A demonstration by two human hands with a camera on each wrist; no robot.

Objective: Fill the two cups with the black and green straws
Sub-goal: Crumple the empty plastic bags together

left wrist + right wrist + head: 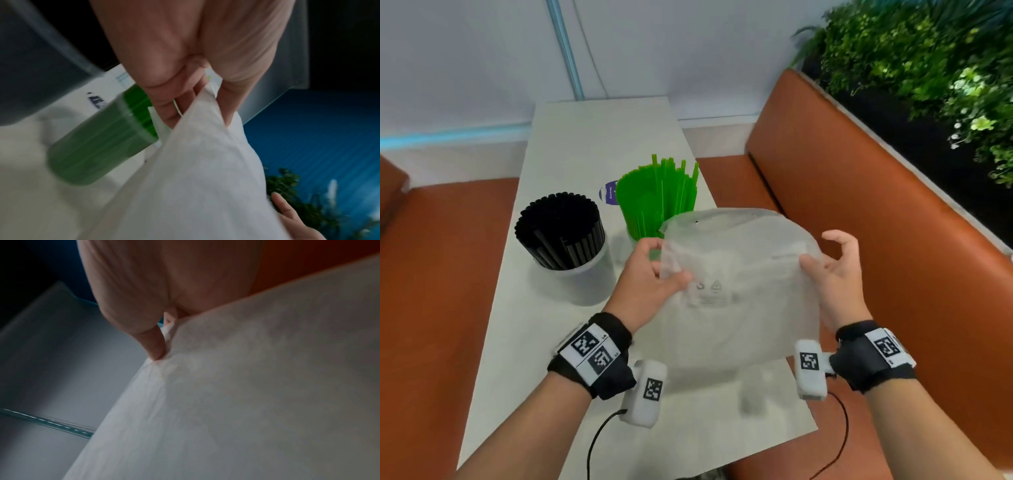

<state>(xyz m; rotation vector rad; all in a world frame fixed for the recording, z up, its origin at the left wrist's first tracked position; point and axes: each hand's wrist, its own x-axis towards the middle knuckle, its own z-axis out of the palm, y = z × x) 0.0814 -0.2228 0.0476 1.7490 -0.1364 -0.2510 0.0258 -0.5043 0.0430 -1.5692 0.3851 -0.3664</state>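
A clear cup (582, 265) packed with black straws (558, 228) stands on the white table (571, 137) at the left. To its right stands a second cup (96, 146) full of green straws (659, 195), its lower part hidden in the head view. In front of it both hands hold up an empty translucent plastic bag (736, 291). My left hand (654, 274) pinches the bag's left edge (197, 113) between thumb and fingers. My right hand (828, 270) pinches the right edge, thumb (156, 344) pressed on the film, the other fingers spread.
Orange bench seats (859, 205) run along both sides of the narrow table. A green plant wall (928, 68) rises behind the right bench. A purple round sticker (608, 193) lies on the table behind the cups. Black cables (599, 442) hang from my wrist devices.
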